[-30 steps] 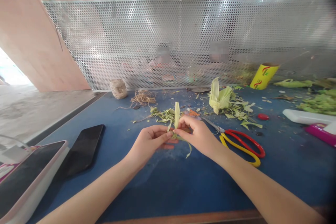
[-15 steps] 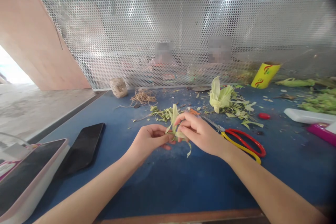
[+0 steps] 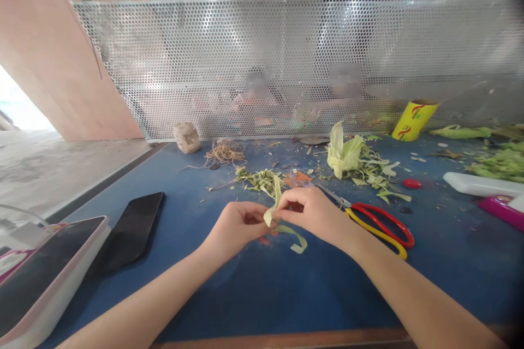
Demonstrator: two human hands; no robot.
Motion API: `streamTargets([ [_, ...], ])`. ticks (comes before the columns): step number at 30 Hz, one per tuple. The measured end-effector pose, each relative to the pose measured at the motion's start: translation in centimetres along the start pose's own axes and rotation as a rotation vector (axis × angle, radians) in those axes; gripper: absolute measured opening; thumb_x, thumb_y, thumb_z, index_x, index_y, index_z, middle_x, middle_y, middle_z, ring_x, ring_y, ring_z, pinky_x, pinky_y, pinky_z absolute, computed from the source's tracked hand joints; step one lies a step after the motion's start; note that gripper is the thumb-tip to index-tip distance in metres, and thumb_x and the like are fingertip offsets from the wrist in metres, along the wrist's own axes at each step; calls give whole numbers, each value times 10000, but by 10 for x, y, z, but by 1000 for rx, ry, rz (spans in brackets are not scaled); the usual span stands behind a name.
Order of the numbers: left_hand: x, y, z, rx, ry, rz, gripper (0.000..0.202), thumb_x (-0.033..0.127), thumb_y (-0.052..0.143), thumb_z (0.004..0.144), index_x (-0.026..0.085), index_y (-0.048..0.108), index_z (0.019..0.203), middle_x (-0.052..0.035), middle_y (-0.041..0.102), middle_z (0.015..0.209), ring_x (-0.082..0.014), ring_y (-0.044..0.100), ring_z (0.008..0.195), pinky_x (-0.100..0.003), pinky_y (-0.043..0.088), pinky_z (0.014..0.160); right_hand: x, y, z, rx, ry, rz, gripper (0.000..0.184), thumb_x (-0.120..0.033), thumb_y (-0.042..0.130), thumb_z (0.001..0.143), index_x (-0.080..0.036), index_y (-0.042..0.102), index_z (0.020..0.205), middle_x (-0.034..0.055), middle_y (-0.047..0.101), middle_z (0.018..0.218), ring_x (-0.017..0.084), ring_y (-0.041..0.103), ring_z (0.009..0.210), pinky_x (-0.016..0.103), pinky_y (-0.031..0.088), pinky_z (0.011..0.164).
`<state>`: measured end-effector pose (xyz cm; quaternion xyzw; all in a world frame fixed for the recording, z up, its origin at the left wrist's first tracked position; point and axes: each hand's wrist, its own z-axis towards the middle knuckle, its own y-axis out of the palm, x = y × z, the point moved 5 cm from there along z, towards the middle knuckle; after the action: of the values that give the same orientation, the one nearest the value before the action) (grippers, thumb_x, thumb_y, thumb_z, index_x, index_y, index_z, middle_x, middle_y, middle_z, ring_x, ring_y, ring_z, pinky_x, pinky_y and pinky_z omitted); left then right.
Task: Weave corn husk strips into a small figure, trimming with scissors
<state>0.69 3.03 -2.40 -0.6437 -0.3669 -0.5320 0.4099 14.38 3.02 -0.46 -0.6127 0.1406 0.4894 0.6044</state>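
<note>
Over the middle of the blue table, my left hand and my right hand meet with their fingertips closed on a pale green corn husk strip. One end of the strip stands up between the hands, while a curled tail hangs below my right fingers. Fingers hide the part where the strip is pinched. Just beyond the hands lies a small heap of twisted green husk pieces. Scissors with red and yellow handles rest beside my right wrist.
A black phone and a white-edged device lie at the left. Farther back are a twine tangle, a pale roll, a husk bundle and a yellow tube. A perforated metal screen borders the back.
My right fingers have come down onto the strip, close against my left fingertips. The strip's folded end now bends toward the left hand, and its loose tail swings out farther right.
</note>
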Motion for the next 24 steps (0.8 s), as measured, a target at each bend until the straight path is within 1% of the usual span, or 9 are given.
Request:
streamTargets([
  [2, 0, 1, 0, -5, 17, 34, 176, 243, 692, 616, 125, 703, 746, -40, 682, 634, -146, 603, 548, -257, 518, 547, 3, 1, 1, 37, 8, -57, 242, -398, 559, 747, -187, 583, 632, -18, 541, 594, 89, 427, 520, 215, 303, 479],
  [5, 2, 3, 0, -2, 45, 101, 174, 251, 663, 647, 143, 711, 774, -27, 672, 628, -140, 595, 542, -244, 506, 544, 8, 3, 3, 65, 57, -64, 279, -428, 582, 719, -183, 551, 588, -24, 509, 549, 88, 418, 500, 213, 282, 457],
  [9, 6, 3, -2, 19, 96, 155, 140, 252, 651, 658, 160, 706, 749, -12, 658, 622, -134, 587, 519, -242, 503, 544, 11, 3, 3, 45, 137, 53, 305, -452, 581, 706, -177, 511, 595, -34, 472, 540, 84, 417, 499, 206, 294, 457],
  [12, 7, 3, -3, 28, 113, 183, 130, 260, 641, 672, 167, 696, 744, -9, 647, 629, -136, 595, 506, -248, 509, 548, 12, 1, 4, 49, 160, 111, 330, -473, 559, 715, -174, 474, 603, -45, 417, 545, 79, 393, 498, 204, 297, 459],
  [15, 8, 4, -5, 29, 127, 202, 118, 262, 629, 691, 162, 683, 721, -11, 639, 643, -128, 599, 497, -236, 508, 546, 17, -3, 6, 105, 171, 154, 335, -460, 645, 639, -179, 470, 693, -54, 383, 600, 78, 385, 526, 201, 314, 473],
  [17, 9, 5, -5, 18, 142, 188, 120, 263, 625, 696, 157, 679, 713, -11, 631, 638, -125, 600, 492, -231, 507, 539, 22, -2, 7, 99, 195, 193, 377, -457, 675, 611, -179, 485, 779, -49, 390, 646, 82, 400, 553, 207, 334, 496],
  [21, 12, 7, -6, -24, 143, 112, 144, 281, 618, 703, 147, 672, 695, -6, 618, 599, -121, 595, 459, -225, 497, 497, 25, 6, 8, -34, 207, 252, 363, -487, 623, 669, -182, 559, 856, -31, 428, 674, 91, 419, 587, 219, 345, 528],
  [24, 11, 7, -6, -44, 116, 64, 174, 301, 613, 713, 138, 670, 691, -3, 609, 558, -113, 580, 426, -216, 478, 462, 19, 6, 8, -13, 142, 249, 345, -483, 609, 690, -196, 581, 880, -9, 496, 748, 95, 434, 615, 225, 361, 553],
])
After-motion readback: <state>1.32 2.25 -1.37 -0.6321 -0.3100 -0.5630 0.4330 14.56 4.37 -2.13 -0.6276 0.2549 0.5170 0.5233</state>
